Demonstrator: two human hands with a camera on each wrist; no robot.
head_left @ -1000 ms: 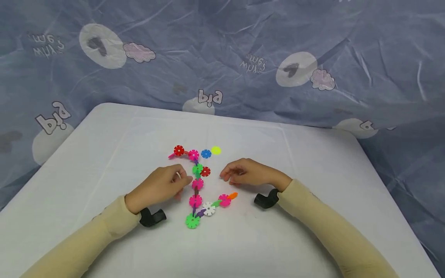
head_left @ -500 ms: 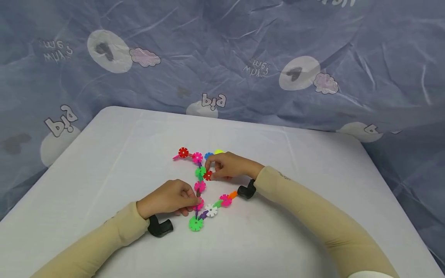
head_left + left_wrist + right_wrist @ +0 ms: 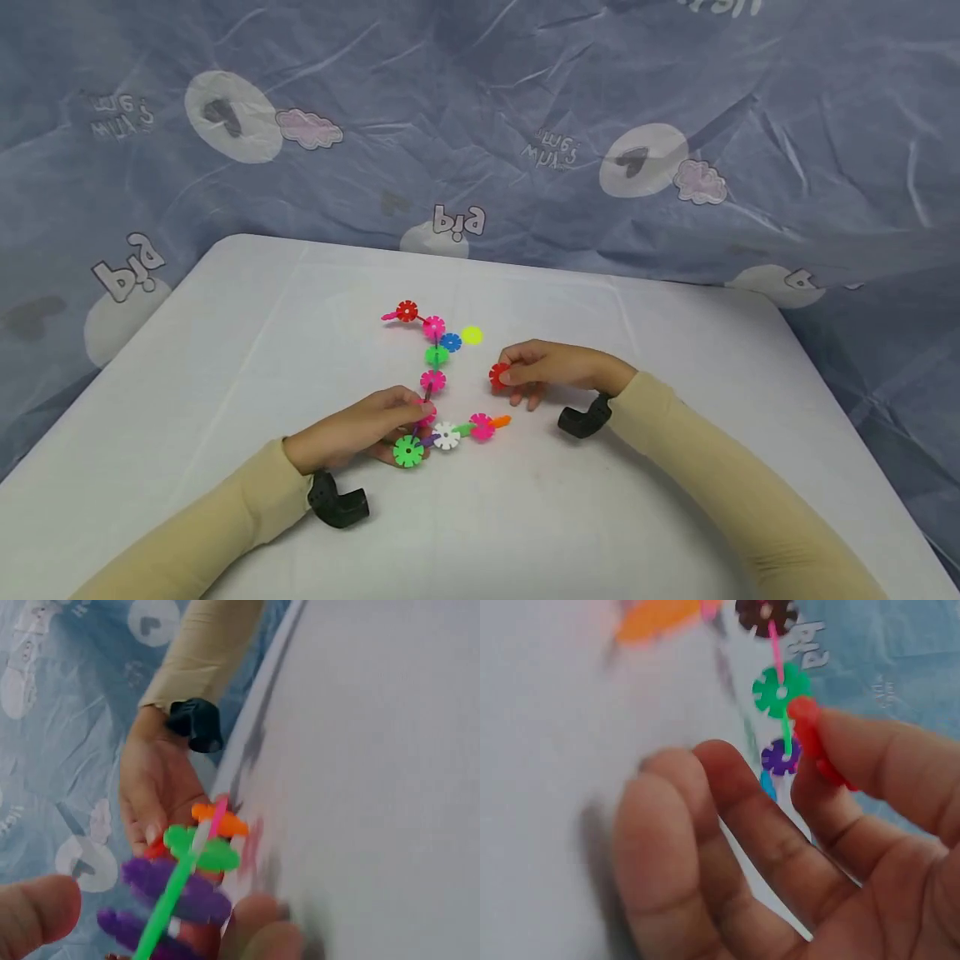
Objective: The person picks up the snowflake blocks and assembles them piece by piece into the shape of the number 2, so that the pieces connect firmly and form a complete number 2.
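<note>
A chain of interlocked notched plastic discs (image 3: pixel 432 381) bends across the white table in pink, green, purple, white and orange. My left hand (image 3: pixel 360 429) grips it by a pink disc near its lower bend, beside the green corner disc (image 3: pixel 408 451). In the left wrist view that green disc (image 3: pixel 159 919) stands edge-on among purple ones, near my thumb. To the right of the chain, my right hand (image 3: pixel 562 369) pinches a loose red notched disc (image 3: pixel 497 375) between thumb and index finger. The right wrist view shows the red disc (image 3: pixel 807 727) edge-on, its other fingers loosely bent.
A blue disc (image 3: pixel 451 342) and a yellow disc (image 3: pixel 472 335) lie behind the hands, the blue one close to the chain. Black wrist cameras (image 3: pixel 339 502) hang under both wrists. A patterned blue-grey cloth (image 3: pixel 480 150) stands behind the table (image 3: pixel 615 500).
My right hand reached left, picked up the red disc beside the chain and drew it back right. My left hand moved onto the chain and took hold of it, shifting the chain a little.
</note>
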